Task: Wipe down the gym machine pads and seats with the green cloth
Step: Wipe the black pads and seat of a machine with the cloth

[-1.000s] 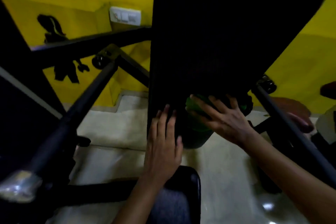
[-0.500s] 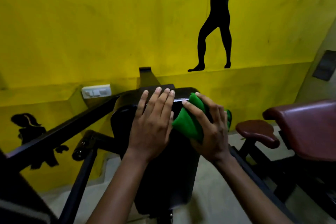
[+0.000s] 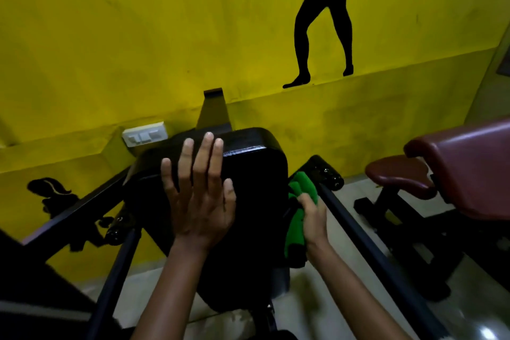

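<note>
A black padded back pad [image 3: 254,174] of a gym machine stands upright in the middle of the view. My left hand [image 3: 200,193] lies flat on its front face with fingers straight and spread. My right hand [image 3: 313,215] grips the bunched green cloth [image 3: 299,201] and holds it against the pad's right side edge. Part of the cloth hangs down below the hand.
Black frame bars [image 3: 367,246] run diagonally on both sides of the pad. A maroon bench pad [image 3: 469,163] and a maroon seat [image 3: 397,174] stand at the right. A yellow wall with black figure decals and a white switch plate [image 3: 145,135] is behind.
My right hand has slid the green cloth from the top of the pad over to its right side edge and lower. My left hand has stayed flat on the pad.
</note>
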`<action>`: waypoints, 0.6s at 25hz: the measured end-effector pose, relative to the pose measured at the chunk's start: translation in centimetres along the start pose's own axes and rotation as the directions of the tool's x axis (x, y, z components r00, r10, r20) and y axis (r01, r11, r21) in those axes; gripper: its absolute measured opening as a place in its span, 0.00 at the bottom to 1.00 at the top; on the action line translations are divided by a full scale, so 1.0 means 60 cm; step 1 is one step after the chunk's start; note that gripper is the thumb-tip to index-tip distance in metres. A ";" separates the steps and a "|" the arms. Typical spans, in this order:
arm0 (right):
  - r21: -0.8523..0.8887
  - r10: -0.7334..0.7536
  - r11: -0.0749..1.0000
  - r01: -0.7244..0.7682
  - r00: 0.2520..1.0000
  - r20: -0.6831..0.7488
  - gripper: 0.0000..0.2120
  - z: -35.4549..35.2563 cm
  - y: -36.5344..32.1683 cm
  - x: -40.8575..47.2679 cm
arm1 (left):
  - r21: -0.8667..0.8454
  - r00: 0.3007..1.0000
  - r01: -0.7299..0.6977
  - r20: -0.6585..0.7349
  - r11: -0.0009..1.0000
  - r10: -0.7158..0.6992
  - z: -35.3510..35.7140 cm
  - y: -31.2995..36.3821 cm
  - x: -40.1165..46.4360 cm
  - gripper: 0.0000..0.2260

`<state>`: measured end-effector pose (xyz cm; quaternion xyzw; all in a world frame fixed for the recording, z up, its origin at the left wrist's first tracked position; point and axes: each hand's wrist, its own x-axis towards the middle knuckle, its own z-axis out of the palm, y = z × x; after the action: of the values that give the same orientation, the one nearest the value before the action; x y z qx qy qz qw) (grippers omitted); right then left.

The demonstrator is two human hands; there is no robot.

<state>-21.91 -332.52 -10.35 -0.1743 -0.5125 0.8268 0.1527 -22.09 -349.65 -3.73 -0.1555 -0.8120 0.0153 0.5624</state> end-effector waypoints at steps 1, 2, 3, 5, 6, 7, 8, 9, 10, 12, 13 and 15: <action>0.023 -0.043 0.999 0.042 0.998 0.036 0.09 0.003 -0.010 0.006 | 0.014 1.000 -0.015 -0.001 1.000 0.015 0.005 0.002 -0.008 0.26; 0.056 -0.111 0.993 0.107 0.991 0.078 0.09 0.010 -0.029 0.010 | 0.026 1.000 -0.027 0.007 0.999 0.027 0.010 0.006 -0.020 0.27; 0.082 -0.182 0.981 0.173 0.977 0.112 0.09 0.018 -0.046 0.012 | 0.037 0.999 -0.034 0.021 0.999 0.033 0.015 0.013 -0.034 0.28; 0.042 -0.255 0.967 0.251 0.959 0.125 0.10 0.021 -0.046 0.015 | 0.051 0.999 -0.030 0.026 0.998 0.029 0.024 0.031 -0.055 0.30; -0.025 -0.224 0.973 0.229 0.967 0.117 0.09 0.012 -0.026 0.015 | 0.041 1.000 -0.015 0.024 0.999 0.014 0.027 0.037 -0.059 0.31; -0.092 -0.155 0.982 0.165 0.982 0.103 0.09 0.000 -0.001 0.014 | 0.029 1.000 -0.002 0.021 1.000 0.002 0.029 0.039 -0.060 0.31; -0.152 -0.067 0.985 0.082 0.993 0.100 0.09 -0.013 0.020 0.012 | 0.025 1.000 0.002 0.023 1.000 -0.003 0.031 0.038 -0.062 0.32; -0.185 -0.005 0.982 0.024 0.995 0.102 0.09 -0.022 0.034 0.013 | 0.024 1.000 -0.006 0.026 1.000 0.005 0.035 0.037 -0.068 0.32; -0.185 0.001 0.983 0.018 0.995 0.100 0.08 -0.024 0.037 0.018 | 0.017 0.999 -0.031 0.034 0.999 0.030 0.041 0.037 -0.082 0.31; -0.099 -0.138 0.984 0.149 0.984 0.112 0.06 -0.016 0.020 0.025 | -0.030 0.990 -0.107 0.092 0.994 0.110 0.051 0.040 -0.130 0.31; -0.044 -0.215 0.974 0.222 0.969 0.120 0.07 -0.009 0.012 0.029 | -0.054 0.979 -0.145 0.135 0.988 0.151 0.055 0.044 -0.156 0.32; -0.055 -0.246 0.966 0.254 0.962 0.122 0.08 -0.012 0.033 0.030 | -0.084 0.963 -0.166 0.202 0.983 0.180 0.064 0.056 -0.196 0.34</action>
<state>-23.35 -332.01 -12.69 -0.0660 -0.5671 0.7908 0.2204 -21.08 -349.05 -16.52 -0.2419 -0.8499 0.0537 0.4650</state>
